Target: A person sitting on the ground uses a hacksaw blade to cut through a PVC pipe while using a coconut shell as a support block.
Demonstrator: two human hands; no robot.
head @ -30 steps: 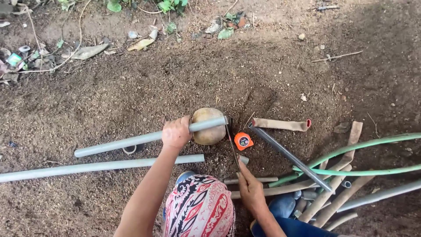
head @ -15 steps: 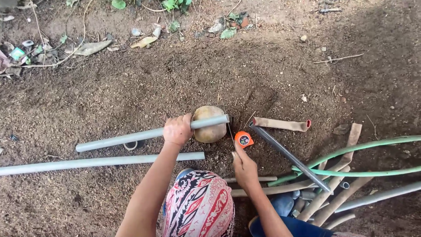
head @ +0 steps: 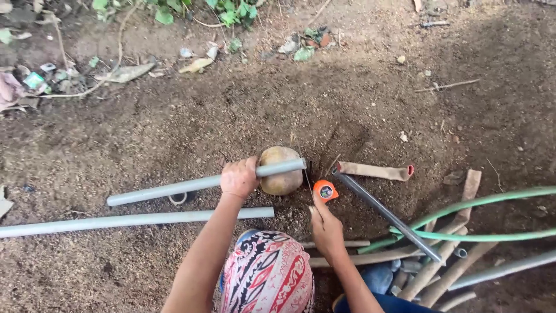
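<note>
While bare brown soil lies open across the upper and left parts of the view, the lower right is crowded with a green hose (head: 492, 200), a dark metal bar (head: 385, 214) and a heap of brown and grey tube offcuts (head: 446, 264). A grey plastic pipe (head: 174, 188) is gripped by the left hand (head: 239, 178), whose fingers are wrapped closed around it near its right end; that end is laid across a round brown stone (head: 281, 179) and stops just short of a dark groove in the soil. A second, longer grey pipe (head: 116, 221) lies on the ground just below, roughly parallel and apart from the first, running off the left edge. An orange tape measure (head: 325, 190) rests on the soil just right of the stone and is touched from below by the fingertips of the right hand (head: 325, 227); whether it is pinched or only touched cannot be told. A brown tube piece with a red rim (head: 375, 171) lies to the right of the stone, near the upper end of the bar. Leaves and litter are strung along the top edge. A patterned red and white cloth (head: 266, 275) fills the bottom centre. Compared with half a second earlier, the left hand and pipe are held in the same place, and the right hand is likewise at the tape measure
</note>
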